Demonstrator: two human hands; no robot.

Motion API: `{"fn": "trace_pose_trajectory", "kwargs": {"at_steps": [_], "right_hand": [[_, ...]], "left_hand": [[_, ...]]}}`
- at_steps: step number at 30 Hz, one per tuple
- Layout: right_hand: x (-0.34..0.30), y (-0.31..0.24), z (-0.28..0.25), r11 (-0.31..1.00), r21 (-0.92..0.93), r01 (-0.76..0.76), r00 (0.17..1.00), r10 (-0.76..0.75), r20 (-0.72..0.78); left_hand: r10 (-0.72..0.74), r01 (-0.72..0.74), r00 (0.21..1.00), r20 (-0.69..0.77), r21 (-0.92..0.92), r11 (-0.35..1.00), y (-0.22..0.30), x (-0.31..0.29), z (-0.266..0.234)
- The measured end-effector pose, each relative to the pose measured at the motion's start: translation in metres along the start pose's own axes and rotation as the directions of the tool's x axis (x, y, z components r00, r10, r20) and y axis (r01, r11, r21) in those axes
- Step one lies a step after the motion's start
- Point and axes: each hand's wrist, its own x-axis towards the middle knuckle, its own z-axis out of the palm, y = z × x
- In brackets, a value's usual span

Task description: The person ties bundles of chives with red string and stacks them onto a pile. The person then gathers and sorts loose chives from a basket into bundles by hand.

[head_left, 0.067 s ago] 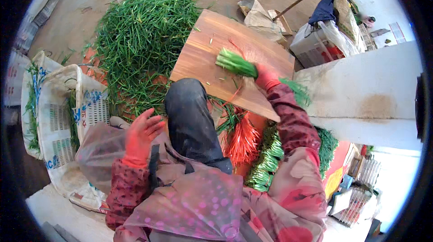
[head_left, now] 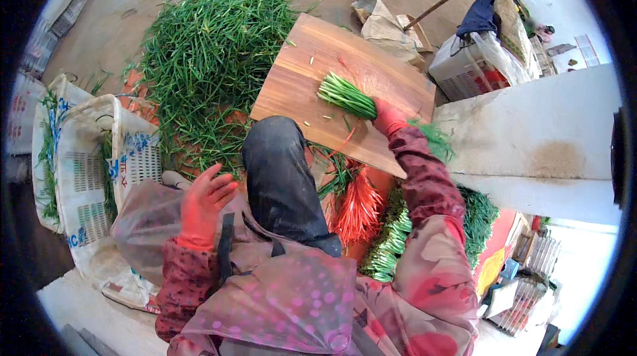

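Observation:
My right hand (head_left: 390, 117), in a red glove, is closed round a bunch of green chives (head_left: 346, 96) over the wooden board (head_left: 282, 94). The pale stalk ends point left, and the leafy tops stick out past my wrist on the right. My left hand (head_left: 206, 205), gloved in red too, is raised beside my knee with its fingers apart and nothing in it. A large loose heap of chives (head_left: 215, 57) lies beyond my knee on the left. Red strips, some lying in a tuft (head_left: 358, 207), are by the board's near edge and on it.
Tied bundles of chives (head_left: 388, 240) lie beside my right arm. White plastic crates (head_left: 86, 177) stand at the left, with some greens in them. Brown paper (head_left: 385, 31) and a loaded white crate (head_left: 464, 71) are beyond the board. A white wall ledge (head_left: 531, 137) borders the right side.
The bunch in my right hand was blurred by motion and now looks sharp, shifted slightly. My left hand has moved a little lower and to the left.

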Motion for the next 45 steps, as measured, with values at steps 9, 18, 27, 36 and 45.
{"fn": "trace_pose_trajectory", "kwargs": {"at_steps": [9,18,27,36,45], "right_hand": [[0.066,0.007,0.007,0.993,0.017,0.121,0.983,-0.117,-0.140],[0.023,-0.137,-0.064,0.957,0.040,0.288,0.956,-0.289,0.053],[0.029,-0.485,0.001,0.316,0.199,0.927,0.336,-0.939,-0.076],[0.046,-0.691,0.085,0.261,-0.001,0.965,0.260,-0.963,-0.065],[0.045,-0.695,0.088,0.253,0.045,0.966,0.257,-0.957,-0.131]], "left_hand": [[0.139,-0.139,0.960,-0.244,0.016,0.990,0.032,-0.027,-0.048],[0.519,-0.561,0.632,-0.576,0.122,0.819,0.126,-0.122,-0.157],[0.362,-0.147,0.426,-0.829,0.331,0.932,0.105,-0.119,-0.356],[0.531,0.341,0.532,-0.660,0.740,0.580,0.091,0.015,-0.484],[0.211,0.587,0.549,-0.809,0.553,0.591,0.072,0.101,-0.456]]}}
